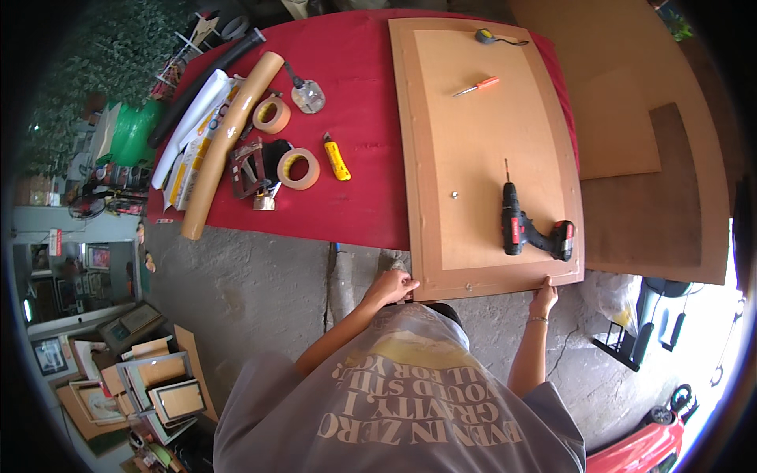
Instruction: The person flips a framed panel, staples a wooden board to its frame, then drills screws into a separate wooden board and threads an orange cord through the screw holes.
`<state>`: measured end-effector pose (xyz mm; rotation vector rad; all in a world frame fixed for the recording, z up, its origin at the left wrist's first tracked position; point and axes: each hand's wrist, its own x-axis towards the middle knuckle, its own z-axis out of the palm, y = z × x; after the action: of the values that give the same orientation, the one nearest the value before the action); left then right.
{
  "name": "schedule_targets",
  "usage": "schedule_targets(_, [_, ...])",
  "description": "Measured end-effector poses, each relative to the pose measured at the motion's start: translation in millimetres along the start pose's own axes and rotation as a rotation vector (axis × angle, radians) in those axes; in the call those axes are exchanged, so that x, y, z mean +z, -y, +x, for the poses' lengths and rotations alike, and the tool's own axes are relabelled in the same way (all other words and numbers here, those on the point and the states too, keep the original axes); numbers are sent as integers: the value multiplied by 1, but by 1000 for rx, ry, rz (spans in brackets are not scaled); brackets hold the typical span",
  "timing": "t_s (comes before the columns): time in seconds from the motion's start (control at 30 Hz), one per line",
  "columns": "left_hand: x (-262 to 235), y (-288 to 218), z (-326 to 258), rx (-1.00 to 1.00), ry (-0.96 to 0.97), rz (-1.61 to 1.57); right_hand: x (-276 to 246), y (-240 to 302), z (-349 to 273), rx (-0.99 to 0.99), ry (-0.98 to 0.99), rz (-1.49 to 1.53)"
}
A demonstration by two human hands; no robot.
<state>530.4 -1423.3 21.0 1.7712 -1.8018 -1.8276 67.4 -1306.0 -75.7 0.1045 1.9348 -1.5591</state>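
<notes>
Panel (473,134): near edge in fingers (405,282); (drill (516,229) atop)

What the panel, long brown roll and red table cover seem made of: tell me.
Panel: probably fibreboard, matte, evenly tan. Long brown roll: likely paper, possibly plastic-wrapped, with shiny highlights. Red table cover: apparently fabric, dull, with soft creases.

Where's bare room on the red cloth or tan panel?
Free: red cloth between the yellow cutter and the tan panel; the panel between screwdriver and drill. Crowded: the cloth's left end, with tape rolls and brown tube.
</notes>
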Motion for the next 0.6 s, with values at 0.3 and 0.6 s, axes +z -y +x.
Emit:
schedule_targets(0.3, [-224, -21, 53, 328, -1179, 569, 16, -15, -43, -269, -281, -272])
schedule_targets(0.6, [-329, 22, 56, 365, -660, 814, 273, 6, -301, -383, 429, -702])
